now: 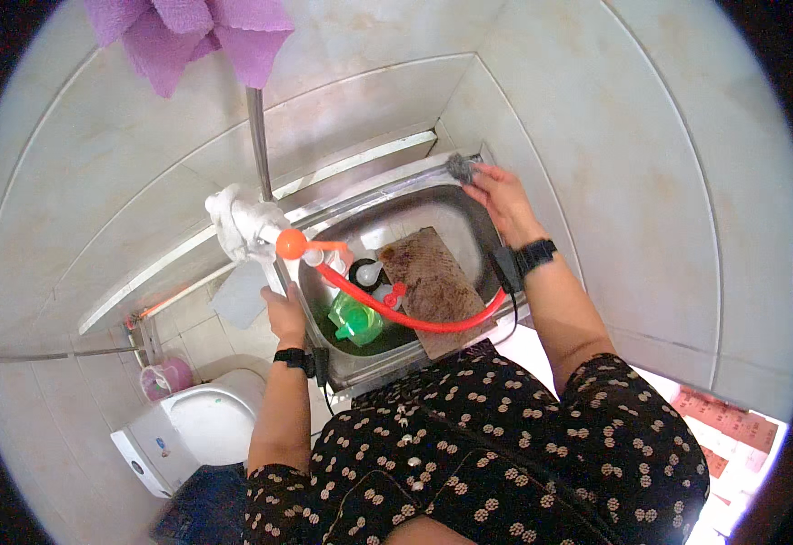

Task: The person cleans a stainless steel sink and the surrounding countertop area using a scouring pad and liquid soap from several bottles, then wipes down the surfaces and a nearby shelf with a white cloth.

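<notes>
My right hand (503, 201) grips a grey steel-wool scourer (461, 168) against the back right corner of the metal sink (468, 208). On the sink's left rim rests my left hand (285, 315), with no object visible in it. Inside the basin stand a green bottle (359, 323), a bottle with a red cap (393, 296) and a bottle with a pale nozzle top (369, 272). A brown, stained board (430, 276) leans from the basin over the front rim. An orange-handled tap (292, 244) with a red hose (437, 327) hangs over the basin.
A white cloth (236, 218) wraps the tap pipe. Above hangs a purple towel (192, 34) by a metal pipe (258, 143). At the lower left are a white toilet (212, 422), a pink bucket (168, 378) and a dark mat (202, 507). Tiled walls close in the back and right.
</notes>
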{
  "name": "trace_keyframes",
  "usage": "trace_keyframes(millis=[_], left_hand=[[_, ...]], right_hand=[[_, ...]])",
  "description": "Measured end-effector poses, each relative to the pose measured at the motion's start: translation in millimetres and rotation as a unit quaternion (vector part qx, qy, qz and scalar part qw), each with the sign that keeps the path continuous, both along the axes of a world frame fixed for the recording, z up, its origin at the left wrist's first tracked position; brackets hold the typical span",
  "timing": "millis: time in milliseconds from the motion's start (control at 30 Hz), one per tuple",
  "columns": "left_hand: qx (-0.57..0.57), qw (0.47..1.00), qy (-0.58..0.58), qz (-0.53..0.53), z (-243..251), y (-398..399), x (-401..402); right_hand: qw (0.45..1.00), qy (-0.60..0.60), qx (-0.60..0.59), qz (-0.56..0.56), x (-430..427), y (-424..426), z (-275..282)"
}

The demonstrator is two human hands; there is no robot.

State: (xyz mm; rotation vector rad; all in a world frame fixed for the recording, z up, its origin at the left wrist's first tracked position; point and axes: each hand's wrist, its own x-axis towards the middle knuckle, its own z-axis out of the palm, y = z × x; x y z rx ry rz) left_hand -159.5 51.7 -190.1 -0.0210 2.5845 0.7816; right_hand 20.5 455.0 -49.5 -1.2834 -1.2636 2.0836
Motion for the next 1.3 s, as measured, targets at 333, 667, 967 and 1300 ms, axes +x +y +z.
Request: trace_keyframes(millis=[333, 667, 967, 1300], left_hand=[[0.428, 0.904, -0.008, -0.016, 115, -20, 13], [0.540, 0.743, -0.314, -0.240, 193, 110, 98], [0.558, 0.697, -0.448, -0.045, 145, 169, 128], [0.511, 0.744, -0.429, 0.013, 113, 221, 105]], right_hand=[[0.969, 0.193, -0.152, -0.029, 69, -69, 28], [0.914, 0.317, -0.244, 0.072, 60, -129, 25], [0.976, 0.130, -0.130, 0.116, 80, -146, 14], [0.717, -0.499, 0.430, 0.229, 153, -49, -67]])
